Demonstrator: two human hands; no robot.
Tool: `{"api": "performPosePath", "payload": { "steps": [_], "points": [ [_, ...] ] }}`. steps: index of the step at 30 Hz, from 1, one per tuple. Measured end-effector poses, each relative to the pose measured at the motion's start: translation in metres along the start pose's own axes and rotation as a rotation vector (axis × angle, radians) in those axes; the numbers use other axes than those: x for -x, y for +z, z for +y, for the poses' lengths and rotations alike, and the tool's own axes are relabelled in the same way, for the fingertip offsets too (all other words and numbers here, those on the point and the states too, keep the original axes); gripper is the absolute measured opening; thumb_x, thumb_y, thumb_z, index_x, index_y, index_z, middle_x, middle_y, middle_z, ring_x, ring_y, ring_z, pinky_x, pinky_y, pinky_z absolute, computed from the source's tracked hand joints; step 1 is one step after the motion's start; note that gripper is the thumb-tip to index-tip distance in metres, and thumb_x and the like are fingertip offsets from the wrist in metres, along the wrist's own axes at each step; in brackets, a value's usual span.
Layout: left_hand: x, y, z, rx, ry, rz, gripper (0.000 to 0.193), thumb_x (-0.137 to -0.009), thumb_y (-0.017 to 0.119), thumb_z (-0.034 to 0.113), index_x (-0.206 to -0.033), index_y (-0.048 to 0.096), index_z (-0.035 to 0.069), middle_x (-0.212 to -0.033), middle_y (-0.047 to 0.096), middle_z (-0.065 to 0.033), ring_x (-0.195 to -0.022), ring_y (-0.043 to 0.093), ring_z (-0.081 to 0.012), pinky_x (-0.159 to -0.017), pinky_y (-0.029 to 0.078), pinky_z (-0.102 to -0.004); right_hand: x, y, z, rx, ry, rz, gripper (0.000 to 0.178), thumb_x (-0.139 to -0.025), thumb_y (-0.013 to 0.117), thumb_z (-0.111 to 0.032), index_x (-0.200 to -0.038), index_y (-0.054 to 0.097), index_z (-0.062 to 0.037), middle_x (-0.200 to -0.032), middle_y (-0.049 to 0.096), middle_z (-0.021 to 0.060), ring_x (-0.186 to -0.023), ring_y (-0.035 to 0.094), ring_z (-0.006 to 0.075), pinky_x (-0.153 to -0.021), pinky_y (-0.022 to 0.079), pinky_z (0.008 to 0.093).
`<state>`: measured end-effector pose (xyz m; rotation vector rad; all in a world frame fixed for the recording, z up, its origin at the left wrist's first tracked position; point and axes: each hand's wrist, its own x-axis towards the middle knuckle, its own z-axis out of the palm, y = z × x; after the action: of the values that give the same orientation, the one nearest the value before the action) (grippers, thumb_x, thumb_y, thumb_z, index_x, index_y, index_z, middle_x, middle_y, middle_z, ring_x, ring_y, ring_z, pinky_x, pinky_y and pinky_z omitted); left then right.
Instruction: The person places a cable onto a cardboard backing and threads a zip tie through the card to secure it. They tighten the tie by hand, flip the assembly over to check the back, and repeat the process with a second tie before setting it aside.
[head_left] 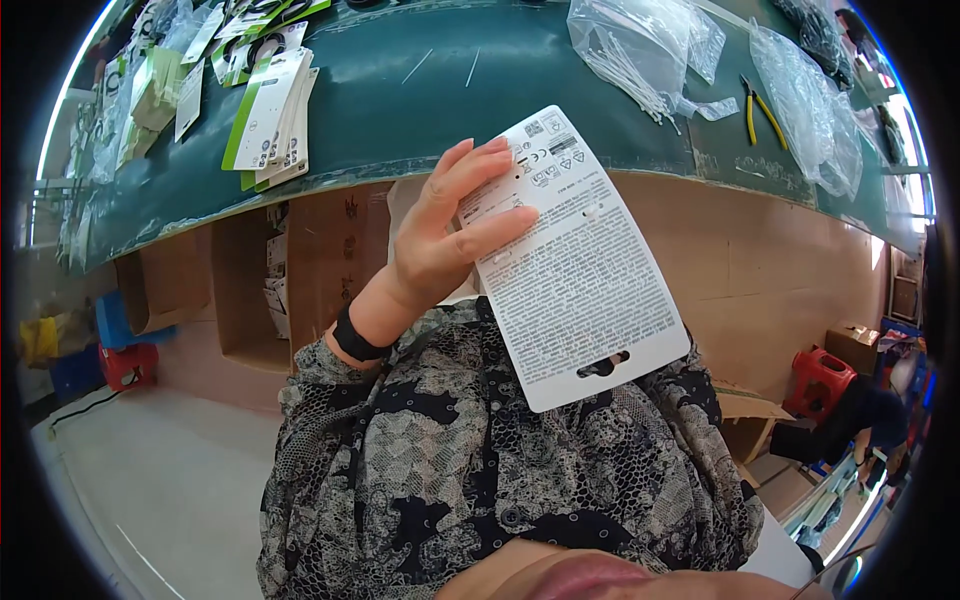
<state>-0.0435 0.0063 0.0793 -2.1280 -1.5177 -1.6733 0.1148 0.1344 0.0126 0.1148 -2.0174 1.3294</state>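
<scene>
My left hand [440,220] is closed on the left edge of a white packaging card [585,270], two of its digits lying across the printed face. The card is tilted in front of my chest, just off the bench edge. Dense small print and symbols cover it, and a hang hole is cut near its lower end. Small slots with bits of something pale show in its face. My right hand is hidden, apparently behind the card; only the right sleeve [705,415] shows.
On the green bench [400,120], a stack of green-and-white cards [270,120] lies left. Plastic bags [650,40], loose white cable ties [630,75] and yellow-handled cutters [762,115] lie right. Two thin white strips rest mid-bench. Below stand a cardboard box [245,300] and a red stool [822,380].
</scene>
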Motion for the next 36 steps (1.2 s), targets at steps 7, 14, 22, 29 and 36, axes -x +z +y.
{"api": "performPosePath", "payload": {
  "steps": [7,14,22,29,36],
  "points": [
    [-0.014,-0.012,-0.001,0.013,0.066,-0.087,0.040,-0.072,0.070,0.002,-0.108,0.067,0.018,-0.121,0.053,-0.0151,-0.116,0.054,-0.0349,-0.107,0.032,-0.0473,-0.019,-0.024,-0.037,-0.055,0.004,-0.057,0.039,-0.087,0.060,-0.021,-0.119,0.056,0.0006,-0.117,0.058,0.0164,-0.107,0.059,0.0304,-0.087,0.051,0.0407],
    [-0.014,-0.013,-0.003,-0.010,0.088,-0.072,0.041,-0.071,0.071,0.003,-0.109,0.067,0.017,-0.121,0.054,-0.0145,-0.115,0.055,-0.0334,-0.105,0.035,-0.0473,-0.028,-0.023,-0.054,-0.192,0.090,-0.012,0.037,-0.086,0.060,-0.019,-0.118,0.056,0.0006,-0.116,0.059,0.0163,-0.104,0.060,0.0294,-0.086,0.051,0.0391],
    [-0.023,-0.019,-0.002,-0.013,0.157,-0.113,0.040,-0.070,0.072,0.000,-0.108,0.061,0.007,-0.116,0.056,-0.0208,-0.110,0.057,-0.0392,-0.093,0.048,-0.0466,-0.033,-0.023,-0.066,-0.349,0.197,0.047,0.036,-0.086,0.061,-0.017,-0.117,0.056,0.0006,-0.114,0.059,0.0161,-0.102,0.061,0.0283,-0.084,0.051,0.0372],
    [-0.024,-0.025,0.001,-0.105,0.206,-0.163,0.041,-0.070,0.073,0.002,-0.108,0.056,0.003,-0.112,0.058,-0.0235,-0.103,0.061,-0.0401,-0.086,0.053,-0.0451,-0.032,-0.020,-0.073,-0.491,0.293,0.097,0.035,-0.085,0.061,-0.015,-0.116,0.057,0.0005,-0.113,0.060,0.0159,-0.099,0.061,0.0273,-0.083,0.051,0.0356],
    [-0.027,-0.024,0.002,-0.122,0.245,-0.146,0.040,-0.071,0.073,0.004,-0.107,0.055,0.002,-0.110,0.059,-0.0232,-0.101,0.062,-0.0404,-0.084,0.054,-0.0441,-0.036,-0.022,-0.081,-0.622,0.394,0.151,0.033,-0.085,0.062,-0.013,-0.115,0.057,0.0005,-0.112,0.061,0.0157,-0.097,0.062,0.0263,-0.081,0.051,0.0339]
  ]
}}
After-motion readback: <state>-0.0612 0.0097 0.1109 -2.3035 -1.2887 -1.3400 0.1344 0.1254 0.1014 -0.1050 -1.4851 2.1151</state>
